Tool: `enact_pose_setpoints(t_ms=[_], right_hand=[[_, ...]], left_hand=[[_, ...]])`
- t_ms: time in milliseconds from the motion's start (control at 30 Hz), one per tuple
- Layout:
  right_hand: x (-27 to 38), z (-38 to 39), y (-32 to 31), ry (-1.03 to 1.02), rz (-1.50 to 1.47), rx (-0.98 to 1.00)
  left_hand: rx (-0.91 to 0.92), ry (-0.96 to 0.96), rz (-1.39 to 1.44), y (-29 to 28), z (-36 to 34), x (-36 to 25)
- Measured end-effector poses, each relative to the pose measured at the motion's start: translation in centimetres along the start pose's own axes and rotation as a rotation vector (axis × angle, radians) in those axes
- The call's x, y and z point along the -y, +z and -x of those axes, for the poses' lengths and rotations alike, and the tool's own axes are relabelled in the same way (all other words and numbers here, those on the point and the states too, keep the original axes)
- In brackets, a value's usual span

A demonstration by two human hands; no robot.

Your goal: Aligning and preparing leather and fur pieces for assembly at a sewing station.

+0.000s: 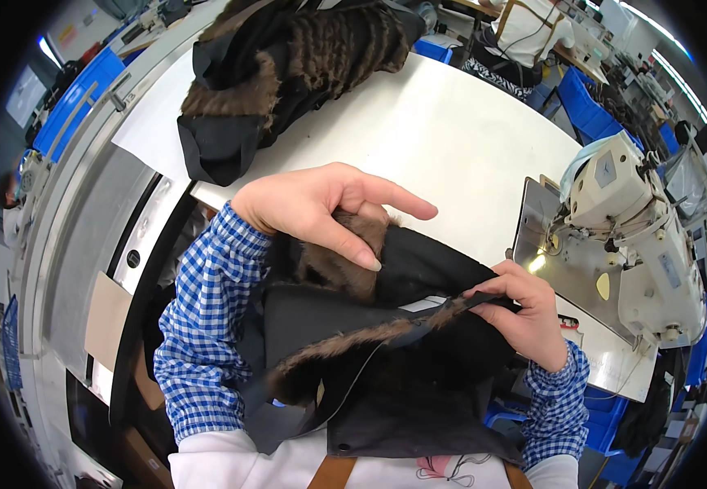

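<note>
A black cloth piece with brown fur (345,330) along its edge lies across my lap and the table's near edge. My right hand (524,310) pinches the right end of that edge between thumb and fingers. Over the left part of the garment hovers my left hand (321,204), thumb and index finger stretched apart, other fingers partly curled. Just beneath it shows a patch of brown fur (345,265); whether the curled fingers touch it I cannot tell. A small white label (425,304) sits on the black cloth, and a loose thread (361,371) hangs down its front.
A white sewing machine (630,220) stands at the right on the white table (443,130). More black and brown fur garments (296,65) are heaped at the far left. A metal rail (68,204) runs along the left. Blue bins (585,102) and another person (533,33) are beyond.
</note>
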State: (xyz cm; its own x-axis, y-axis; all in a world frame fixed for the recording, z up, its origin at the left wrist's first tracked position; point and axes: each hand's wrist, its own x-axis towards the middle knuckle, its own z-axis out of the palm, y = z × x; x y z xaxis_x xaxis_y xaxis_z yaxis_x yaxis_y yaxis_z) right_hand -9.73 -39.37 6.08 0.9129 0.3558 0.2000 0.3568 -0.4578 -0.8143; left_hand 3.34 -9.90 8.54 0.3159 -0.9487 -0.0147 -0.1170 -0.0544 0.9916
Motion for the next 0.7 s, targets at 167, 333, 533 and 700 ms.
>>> enact_pose_setpoints(t_ms=[167,333,533,700], right_hand=[[-0.3,0.0,0.0,-0.024,0.035,-0.047],[-0.6,-0.3,0.2,-0.022,0.01,-0.04],[0.2,0.2,0.2,-0.287,0.23,-0.194],[0.6,1.9,0.4,-0.438,0.528,-0.228]], left_hand=[[-0.065,-0.034,0.022,0.2,0.0,-0.5],[-0.116,-0.093,-0.015,0.1,0.2,-0.6],[-0.248,-0.094,0.016,1.0,-0.2,-0.6],[-0.285,-0.121,-0.021,1.1,-0.5,-0.4]])
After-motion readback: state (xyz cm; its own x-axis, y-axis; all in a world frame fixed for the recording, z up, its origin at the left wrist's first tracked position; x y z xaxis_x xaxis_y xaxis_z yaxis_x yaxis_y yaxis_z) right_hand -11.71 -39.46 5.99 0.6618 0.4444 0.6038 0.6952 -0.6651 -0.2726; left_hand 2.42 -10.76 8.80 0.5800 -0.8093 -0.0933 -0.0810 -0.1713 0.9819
